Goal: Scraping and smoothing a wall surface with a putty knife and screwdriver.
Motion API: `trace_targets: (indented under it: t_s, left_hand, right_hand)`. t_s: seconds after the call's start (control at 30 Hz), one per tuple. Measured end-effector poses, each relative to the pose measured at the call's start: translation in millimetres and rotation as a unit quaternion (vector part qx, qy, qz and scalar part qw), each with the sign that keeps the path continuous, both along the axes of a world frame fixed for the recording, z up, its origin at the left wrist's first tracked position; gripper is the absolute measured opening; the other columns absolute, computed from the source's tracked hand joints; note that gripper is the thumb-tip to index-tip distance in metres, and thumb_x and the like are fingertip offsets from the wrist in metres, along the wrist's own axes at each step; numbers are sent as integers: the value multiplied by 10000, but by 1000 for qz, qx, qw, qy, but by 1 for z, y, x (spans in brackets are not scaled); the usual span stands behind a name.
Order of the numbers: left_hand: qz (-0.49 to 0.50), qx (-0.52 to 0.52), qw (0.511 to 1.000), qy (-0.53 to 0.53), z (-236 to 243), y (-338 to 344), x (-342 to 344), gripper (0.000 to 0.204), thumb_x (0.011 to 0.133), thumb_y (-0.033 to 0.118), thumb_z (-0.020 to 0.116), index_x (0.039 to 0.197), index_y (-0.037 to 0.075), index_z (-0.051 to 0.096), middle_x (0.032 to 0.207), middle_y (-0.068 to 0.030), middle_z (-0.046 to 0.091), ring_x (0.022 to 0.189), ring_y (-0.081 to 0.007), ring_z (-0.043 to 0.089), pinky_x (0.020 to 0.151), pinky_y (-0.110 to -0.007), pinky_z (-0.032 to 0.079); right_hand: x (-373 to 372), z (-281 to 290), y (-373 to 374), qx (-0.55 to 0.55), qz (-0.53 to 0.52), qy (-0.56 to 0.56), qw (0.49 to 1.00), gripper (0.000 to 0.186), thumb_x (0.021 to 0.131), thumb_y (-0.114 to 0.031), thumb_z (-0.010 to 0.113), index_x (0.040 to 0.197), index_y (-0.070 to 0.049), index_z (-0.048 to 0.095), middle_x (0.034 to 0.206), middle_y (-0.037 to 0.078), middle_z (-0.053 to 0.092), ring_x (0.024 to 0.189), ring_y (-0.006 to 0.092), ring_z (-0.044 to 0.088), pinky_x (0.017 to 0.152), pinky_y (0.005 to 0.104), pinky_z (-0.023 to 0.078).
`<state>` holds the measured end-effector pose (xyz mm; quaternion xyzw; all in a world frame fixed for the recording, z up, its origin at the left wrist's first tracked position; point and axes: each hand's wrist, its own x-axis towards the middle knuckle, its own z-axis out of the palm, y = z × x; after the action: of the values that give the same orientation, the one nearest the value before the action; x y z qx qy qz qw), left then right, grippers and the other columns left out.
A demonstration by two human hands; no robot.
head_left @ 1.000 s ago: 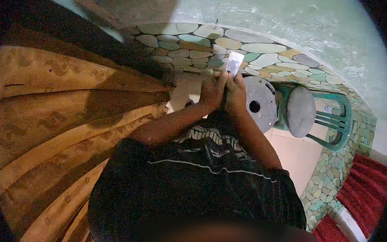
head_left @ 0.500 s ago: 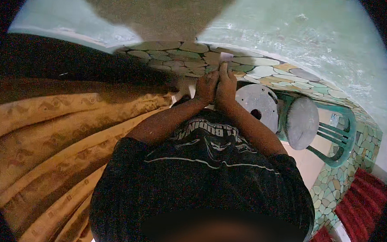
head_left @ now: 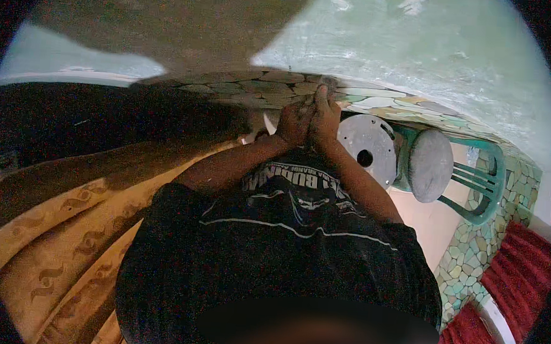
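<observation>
Pressed side by side in front of my chest are my left hand and my right hand, both with fingers closed. The right thumb points up toward the stone-patterned wall band. A small greyish piece shows dimly just past the thumb tip, in shadow; its kind I cannot make out. Whatever lies between the palms is hidden by the fingers.
Beyond the hands rises a pale green wall with white smears. At right are a round grey plate with holes, a grey disc-shaped thing and a green plastic chair. Orange curtain hangs left, red cloth lower right.
The pale piece at the thumb tip was bright and plain to see before; now it is dim and mostly lost in shadow. The view has shifted slightly, and the hands stay together.
</observation>
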<state>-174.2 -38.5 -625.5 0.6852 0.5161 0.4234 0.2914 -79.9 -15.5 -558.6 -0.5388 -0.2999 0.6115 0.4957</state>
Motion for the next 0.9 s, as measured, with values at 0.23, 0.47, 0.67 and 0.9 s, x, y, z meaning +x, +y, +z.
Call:
trace_targets:
  t_s: [0.23, 0.47, 0.67, 0.9]
  left_hand:
    - [28, -53, 987, -146, -52, 10, 6, 380, 847, 273, 544, 1090, -19, 552, 917, -197, 627, 830, -292, 622, 707, -392, 482]
    - [6, -241, 969, -52, 57, 12, 0, 377, 843, 260, 531, 1129, 15, 543, 1005, -197, 610, 892, -314, 605, 761, -412, 474]
    - [9, 102, 984, 142, 1, 13, -7, 375, 834, 270, 550, 1109, 15, 551, 905, -206, 630, 770, -332, 623, 698, -419, 494]
    - [-2, 183, 958, 221, -13, 14, -5, 345, 850, 250, 512, 1087, 1, 549, 915, -234, 604, 769, -334, 609, 668, -455, 482]
  right_hand:
    - [-6, -20, 3, -8, -2, -33, 999, 495, 885, -448, 465, 792, 23, 586, 646, 93, 574, 590, 191, 518, 584, 336, 426]
    - [-5, -59, 11, 19, -104, -104, 989, 530, 880, -456, 472, 686, 28, 570, 610, 102, 557, 568, 199, 500, 569, 368, 404]
    - [-4, -40, 13, 66, -51, -159, 984, 478, 875, -401, 512, 685, 34, 559, 620, 93, 564, 569, 188, 485, 564, 367, 397]
    - [-5, -31, 7, 50, -49, -12, 997, 403, 886, -359, 510, 765, 21, 569, 666, 72, 571, 582, 165, 491, 558, 329, 403]
